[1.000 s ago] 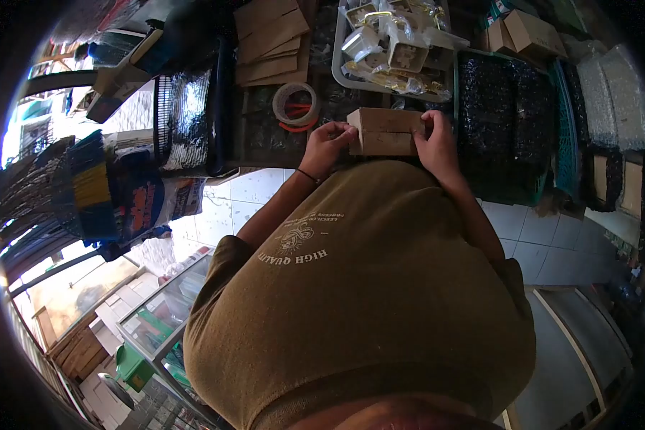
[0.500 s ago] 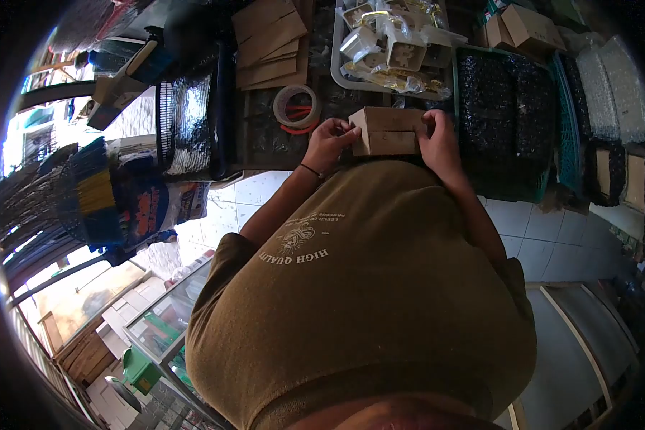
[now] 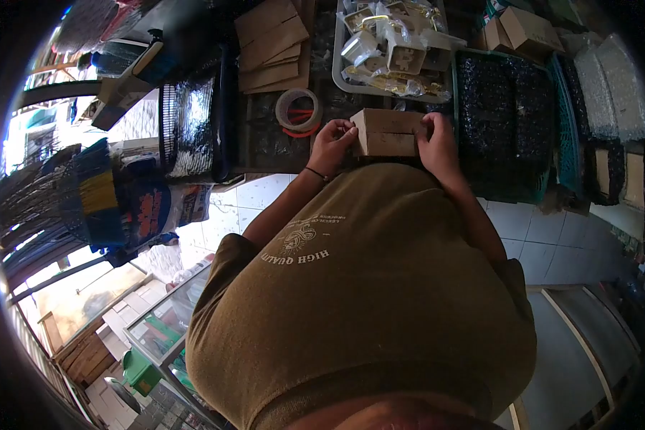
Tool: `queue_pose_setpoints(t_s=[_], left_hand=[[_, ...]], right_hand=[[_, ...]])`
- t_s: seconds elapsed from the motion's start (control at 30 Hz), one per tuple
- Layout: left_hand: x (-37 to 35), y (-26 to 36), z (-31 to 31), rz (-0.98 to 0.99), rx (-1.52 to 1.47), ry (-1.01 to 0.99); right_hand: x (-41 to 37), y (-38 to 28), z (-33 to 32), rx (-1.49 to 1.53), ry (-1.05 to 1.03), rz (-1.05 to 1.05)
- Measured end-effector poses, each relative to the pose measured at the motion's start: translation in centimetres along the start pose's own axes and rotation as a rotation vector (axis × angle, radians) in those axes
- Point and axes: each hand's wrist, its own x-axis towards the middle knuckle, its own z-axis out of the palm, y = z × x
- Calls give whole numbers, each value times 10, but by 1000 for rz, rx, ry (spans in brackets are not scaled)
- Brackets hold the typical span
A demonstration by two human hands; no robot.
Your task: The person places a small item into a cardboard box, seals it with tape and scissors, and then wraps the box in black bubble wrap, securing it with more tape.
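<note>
A small brown cardboard box sits at the table's near edge, just in front of my shirt. My left hand is at its left side, thumb and fingers pinched at the side edge. On the opposite side, my right hand grips the box with bent fingers, the fingertips partly hidden by the thumb side. The flaps on top look folded down, with a seam running across. Behind my left hand lies a roll of tape, with red-orange handles showing inside and below it.
Flat cardboard pieces are stacked at the back. A pale tray holds plastic-wrapped parts. Right of the box, a green crate contains black bubble-wrapped packages. More cartons stand at the back right. A dark basket is at left.
Both hands stay on the box, with only slight finger shifts. The whole view has drifted slightly, so the tape and cardboard appear a little lower and further right.
</note>
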Motion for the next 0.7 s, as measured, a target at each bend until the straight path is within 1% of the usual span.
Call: queue_pose_setpoints(t_s=[0.03, 0.13, 0.27, 0.33, 0.43, 0.53, 0.63, 0.7], left_hand=[[0, 1, 1, 1, 5, 5], [-2, 3, 0, -112, -182, -39], [-5, 12, 1, -94, -45, -18], [-7, 17, 3, -86, -15, -1], [-3, 7, -1, -99, -65, 14], [-1, 3, -3, -53, -11, 39], [-9, 15, 2, -113, -124, 62], [-15, 20, 2, 10, 75, 99]], right_hand=[[-1, 1, 1, -2, 1, 9], [0, 1, -1, 4, -5, -13], [-1, 1, -1, 15, 9, -48], [-2, 2, 0, 28, -17, -25], [-2, 1, -1, 62, -23, -32], [-3, -5, -3, 45, -13, -59], [-5, -6, -3, 51, -4, -81], [-7, -11, -6, 90, -7, -61]])
